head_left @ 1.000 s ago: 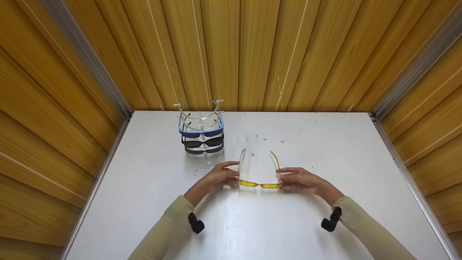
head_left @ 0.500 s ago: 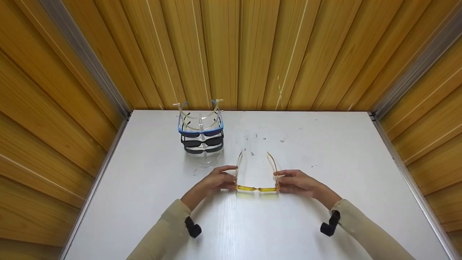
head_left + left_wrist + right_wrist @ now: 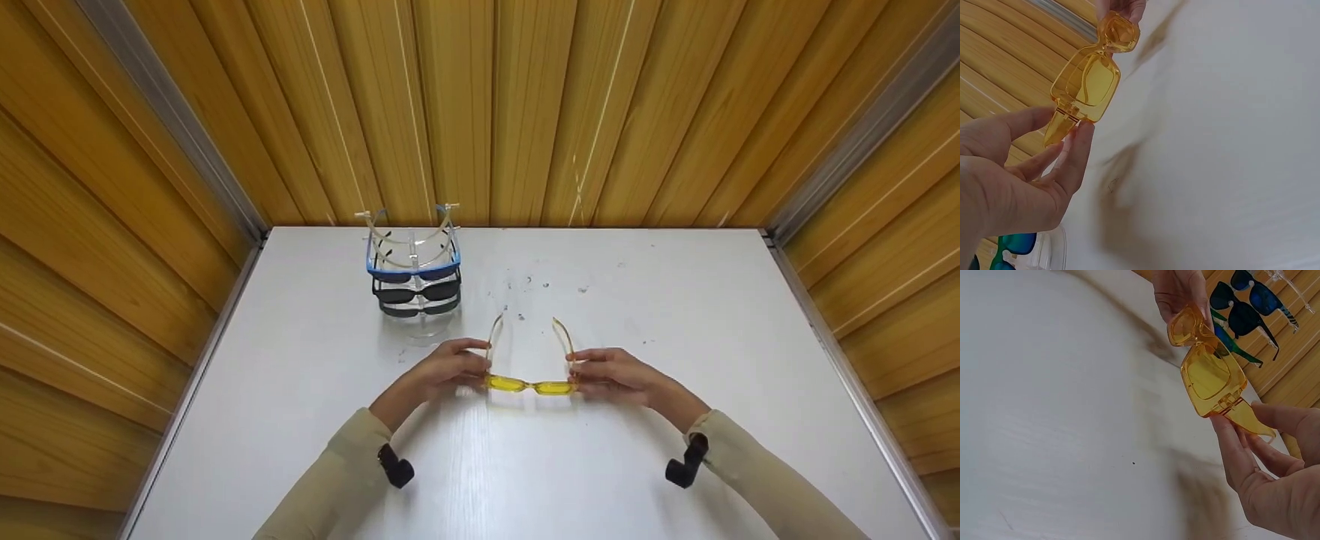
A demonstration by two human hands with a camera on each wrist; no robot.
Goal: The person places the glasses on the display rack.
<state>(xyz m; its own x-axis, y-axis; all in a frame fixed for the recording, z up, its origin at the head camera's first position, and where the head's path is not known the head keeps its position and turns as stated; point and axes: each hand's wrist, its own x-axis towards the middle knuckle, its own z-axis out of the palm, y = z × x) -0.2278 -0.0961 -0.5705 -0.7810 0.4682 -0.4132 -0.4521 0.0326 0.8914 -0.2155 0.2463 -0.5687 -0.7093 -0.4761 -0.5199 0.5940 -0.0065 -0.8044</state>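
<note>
A pair of yellow sunglasses with clear amber frames is held between the two hands over the white table, arms unfolded and pointing away from the person. My left hand pinches the left hinge end, thumb and fingers on either side of the arm in the left wrist view. At the other hinge my right hand grips the right arm in the same way. The lenses and the frame front show close up in the wrist views.
A clear display stand at the back left carries blue-framed sunglasses, black sunglasses and a dark pair below. Small marks dot the white table. Wood-look panels rise behind and at both sides.
Both hands and the yellow sunglasses have shifted slightly left and toward the person, and the lenses now tilt more upward to the head camera. The grip stays the same.
</note>
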